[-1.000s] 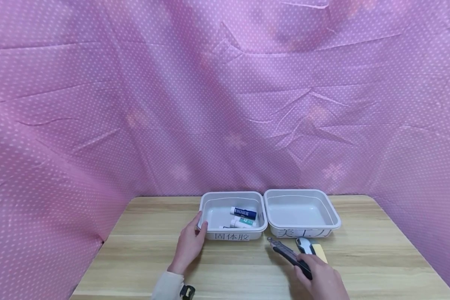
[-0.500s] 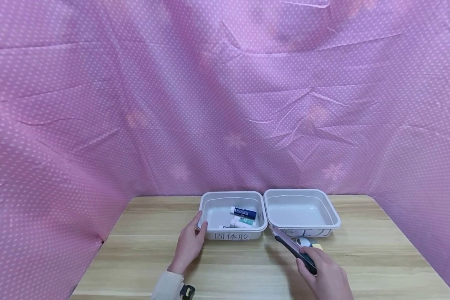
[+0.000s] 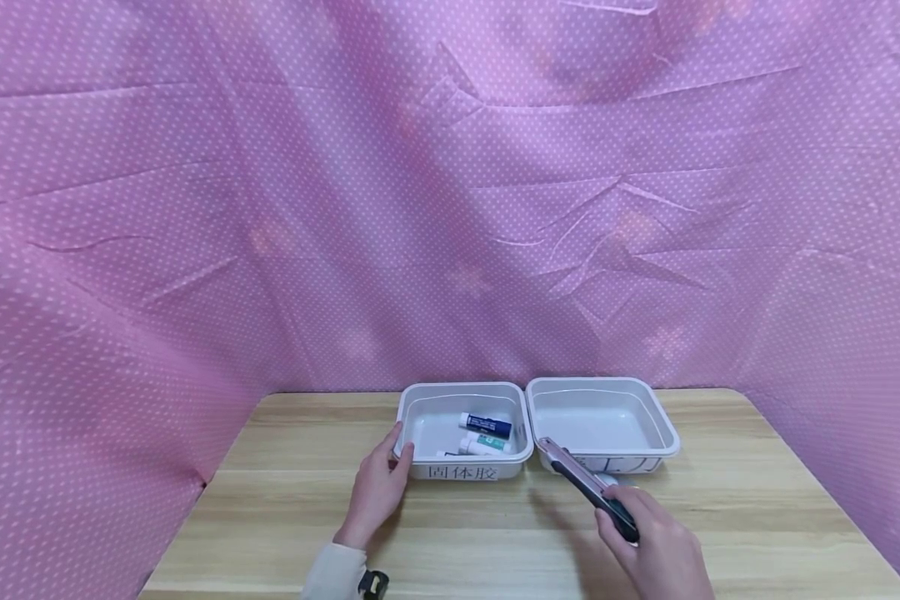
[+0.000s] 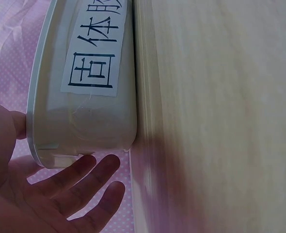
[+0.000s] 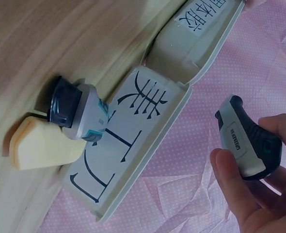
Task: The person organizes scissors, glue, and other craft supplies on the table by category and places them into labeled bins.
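My left hand (image 3: 377, 492) touches the near left corner of a pale plastic bin (image 4: 99, 119), its thumb by the rim and its loosely extended fingers along the side. Several glue sticks (image 3: 486, 427) lie in that bin, blue, green and white ones. My right hand (image 3: 656, 546) grips a black and silver utility knife (image 3: 588, 492) by its handle, raised before the second bin (image 3: 603, 462), front end towards that bin's left front corner. On the table below lie a grey and black cutter (image 5: 85, 112) and a yellow-bodied one (image 5: 46, 145), mostly hidden in the head view.
Both bins stand side by side at the back of the wooden table (image 3: 307, 467), each with a printed front label. A pink dotted cloth (image 3: 450, 208) hangs behind and at the sides.
My right hand has lifted the utility knife upward and forward, its front end rising from the table to the second bin's front rim. My left hand stays at the first bin.
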Tool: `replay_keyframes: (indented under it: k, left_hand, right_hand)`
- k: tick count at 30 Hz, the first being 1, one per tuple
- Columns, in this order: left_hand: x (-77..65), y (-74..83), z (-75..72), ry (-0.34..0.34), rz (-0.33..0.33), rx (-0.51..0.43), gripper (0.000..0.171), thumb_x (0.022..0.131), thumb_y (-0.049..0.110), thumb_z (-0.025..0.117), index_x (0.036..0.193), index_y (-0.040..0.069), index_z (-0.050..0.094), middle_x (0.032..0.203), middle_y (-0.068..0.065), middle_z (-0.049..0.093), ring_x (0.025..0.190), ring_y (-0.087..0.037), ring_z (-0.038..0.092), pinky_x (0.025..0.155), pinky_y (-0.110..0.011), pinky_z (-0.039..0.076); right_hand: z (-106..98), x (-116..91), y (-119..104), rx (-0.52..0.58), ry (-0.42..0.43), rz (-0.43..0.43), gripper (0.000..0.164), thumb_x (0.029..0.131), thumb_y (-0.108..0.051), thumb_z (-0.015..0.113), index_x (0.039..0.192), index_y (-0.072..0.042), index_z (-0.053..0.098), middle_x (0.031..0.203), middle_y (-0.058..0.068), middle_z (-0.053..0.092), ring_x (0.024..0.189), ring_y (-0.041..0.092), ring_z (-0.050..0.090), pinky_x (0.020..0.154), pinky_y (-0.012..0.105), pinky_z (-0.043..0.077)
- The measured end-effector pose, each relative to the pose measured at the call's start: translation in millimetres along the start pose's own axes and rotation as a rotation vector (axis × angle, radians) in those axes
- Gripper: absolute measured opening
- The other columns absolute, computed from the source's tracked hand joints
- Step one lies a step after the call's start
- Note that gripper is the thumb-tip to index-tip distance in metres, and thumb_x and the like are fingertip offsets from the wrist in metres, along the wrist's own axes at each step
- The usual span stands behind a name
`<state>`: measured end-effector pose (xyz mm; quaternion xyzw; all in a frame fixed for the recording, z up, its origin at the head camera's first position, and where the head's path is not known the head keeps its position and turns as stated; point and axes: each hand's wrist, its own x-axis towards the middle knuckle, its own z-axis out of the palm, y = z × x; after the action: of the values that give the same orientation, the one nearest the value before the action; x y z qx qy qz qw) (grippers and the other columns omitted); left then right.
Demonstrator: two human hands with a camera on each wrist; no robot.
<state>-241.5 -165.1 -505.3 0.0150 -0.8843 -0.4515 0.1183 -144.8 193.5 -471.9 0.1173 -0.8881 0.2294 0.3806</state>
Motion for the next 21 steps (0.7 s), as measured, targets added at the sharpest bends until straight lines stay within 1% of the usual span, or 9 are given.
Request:
replay_keyframes:
  k: [6, 11, 15, 18, 21]
  left_hand:
    - [-0.6, -1.8, -0.3, -0.001, 0.01, -0.002, 0.055, 0.107, 0.032, 0.055, 0.154, 0.006, 0.044, 0.144, -0.021, 0.059, 0.1, -0.021, 0.064, 0.088, -0.04, 0.059]
    - [0.3, -3.4, 0.7, 0.004, 0.011, 0.005, 0.054, 0.106, 0.03, 0.055, 0.154, 0.007, 0.045, 0.146, -0.02, 0.057, 0.105, -0.024, 0.065, 0.093, -0.045, 0.058]
    - [0.8, -3.8, 1.0, -0.001, 0.002, 0.003, 0.055, 0.106, 0.032, 0.055, 0.155, 0.008, 0.044, 0.148, -0.019, 0.055, 0.108, -0.026, 0.065, 0.096, -0.046, 0.057]
    - [1.5, -4.9, 1.5, -0.004, -0.006, 0.0, 0.056, 0.106, 0.033, 0.055, 0.155, 0.009, 0.043, 0.15, -0.018, 0.054, 0.111, -0.026, 0.064, 0.099, -0.046, 0.056]
    - [1.2, -5.7, 1.3, -0.005, 0.004, 0.005, 0.055, 0.107, 0.032, 0.054, 0.155, 0.009, 0.043, 0.15, -0.019, 0.053, 0.113, -0.027, 0.064, 0.101, -0.048, 0.055]
  right_hand:
    - [-1.7, 0.2, -0.6, 0.01, 0.053, -0.008, 0.034, 0.069, -0.01, 0.085, 0.101, -0.011, 0.075, 0.098, 0.008, 0.075, 0.069, 0.029, 0.071, 0.051, 0.047, 0.053]
    - [-4.6, 3.3, -1.5, 0.004, 0.081, 0.004, 0.034, 0.07, -0.011, 0.085, 0.102, -0.01, 0.075, 0.099, 0.008, 0.075, 0.071, 0.031, 0.071, 0.052, 0.05, 0.053]
    - [-7.0, 6.3, 0.1, 0.012, 0.11, -0.011, 0.034, 0.07, -0.01, 0.084, 0.103, -0.009, 0.074, 0.099, 0.01, 0.074, 0.072, 0.032, 0.072, 0.055, 0.053, 0.054]
    - [-8.4, 8.4, 1.0, 0.012, 0.103, 0.003, 0.033, 0.072, -0.01, 0.084, 0.104, -0.009, 0.074, 0.098, 0.009, 0.074, 0.074, 0.031, 0.071, 0.056, 0.054, 0.054]
    - [-8.8, 10.7, 2.3, 0.004, 0.067, 0.041, 0.031, 0.075, -0.011, 0.084, 0.104, -0.009, 0.073, 0.098, 0.008, 0.074, 0.076, 0.029, 0.07, 0.058, 0.054, 0.054]
